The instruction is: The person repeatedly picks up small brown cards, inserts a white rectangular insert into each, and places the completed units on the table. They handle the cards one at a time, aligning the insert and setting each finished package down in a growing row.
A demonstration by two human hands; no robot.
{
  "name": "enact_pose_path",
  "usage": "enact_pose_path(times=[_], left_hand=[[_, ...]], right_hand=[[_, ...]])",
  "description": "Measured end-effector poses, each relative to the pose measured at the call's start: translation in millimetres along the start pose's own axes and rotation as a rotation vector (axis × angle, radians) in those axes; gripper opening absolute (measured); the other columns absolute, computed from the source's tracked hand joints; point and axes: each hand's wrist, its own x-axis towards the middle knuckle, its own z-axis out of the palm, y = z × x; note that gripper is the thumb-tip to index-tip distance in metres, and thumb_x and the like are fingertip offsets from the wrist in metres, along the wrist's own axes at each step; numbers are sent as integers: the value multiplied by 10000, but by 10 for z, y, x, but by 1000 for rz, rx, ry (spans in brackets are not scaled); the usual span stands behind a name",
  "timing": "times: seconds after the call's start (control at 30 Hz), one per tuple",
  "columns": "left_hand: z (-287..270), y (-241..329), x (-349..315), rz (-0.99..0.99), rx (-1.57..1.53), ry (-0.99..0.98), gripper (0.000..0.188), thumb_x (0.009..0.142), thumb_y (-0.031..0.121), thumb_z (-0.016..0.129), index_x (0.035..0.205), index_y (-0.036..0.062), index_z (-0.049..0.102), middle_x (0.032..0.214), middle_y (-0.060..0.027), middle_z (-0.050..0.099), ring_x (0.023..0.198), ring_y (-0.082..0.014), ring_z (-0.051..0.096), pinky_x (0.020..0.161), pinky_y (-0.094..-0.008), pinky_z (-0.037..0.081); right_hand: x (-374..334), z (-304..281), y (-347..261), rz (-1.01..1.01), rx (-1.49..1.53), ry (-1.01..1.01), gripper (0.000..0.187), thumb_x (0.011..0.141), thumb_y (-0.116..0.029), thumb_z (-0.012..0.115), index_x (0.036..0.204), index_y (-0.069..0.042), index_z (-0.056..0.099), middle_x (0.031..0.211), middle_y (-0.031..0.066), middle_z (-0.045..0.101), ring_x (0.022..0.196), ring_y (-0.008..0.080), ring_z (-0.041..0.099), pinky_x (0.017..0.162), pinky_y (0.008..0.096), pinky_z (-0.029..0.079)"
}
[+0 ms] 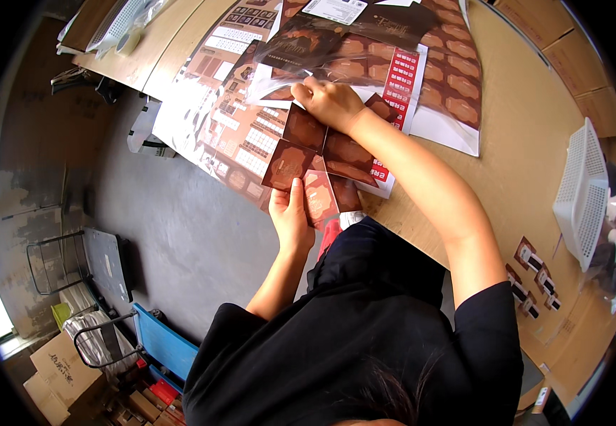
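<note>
My left hand [291,221] grips the lower edge of a brown printed label sheet [287,165], its thumb on the front. The sheet is split into several square panels with ornate frames, and it hangs partly past the table's edge. My right hand [329,105] is closed at the sheet's far corner; what its fingers pinch is hidden. Thin clear film [269,84] lies beside that hand. Below the panels, a lighter reddish panel [319,193] shows next to my left fingers.
Large printed sheets [453,92] and a red label strip [402,74] cover the wooden table [510,142]. At right are a white perforated basket [579,192] and several small cards with dark pieces [531,259]. A blue platform trolley [165,341] stands on the floor at lower left.
</note>
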Motion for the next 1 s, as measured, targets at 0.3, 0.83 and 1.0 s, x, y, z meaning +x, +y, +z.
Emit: enact_pose_path(times=[0.3, 0.83, 1.0], left_hand=[[-7, -50, 24, 45, 17, -35, 193, 880, 78, 467, 1058, 6, 487, 1009, -60, 560, 855, -112, 553, 739, -247, 468], [-41, 388, 305, -151, 166, -231, 204, 881, 101, 459, 1047, -16, 480, 984, -78, 575, 834, -129, 576, 702, -251, 491], [-38, 431, 332, -165, 196, -292, 226, 878, 111, 464, 1078, 6, 465, 999, -87, 569, 877, -137, 565, 728, -263, 487]], right_hand=[[-203, -745, 49, 74, 292, 33, 180, 720, -8, 555, 873, -18, 462, 914, 128, 568, 610, 248, 609, 491, 292, 518], [-814, -1000, 209, 480, 796, -125, 402, 614, 74, 479, 1003, -8, 539, 1088, 151, 541, 1008, 287, 529, 851, 319, 427], [-791, -1074, 239, 880, 1588, -64, 548, 651, -22, 402, 1192, 64, 416, 1299, 148, 351, 1253, 216, 260, 1032, 312, 198]])
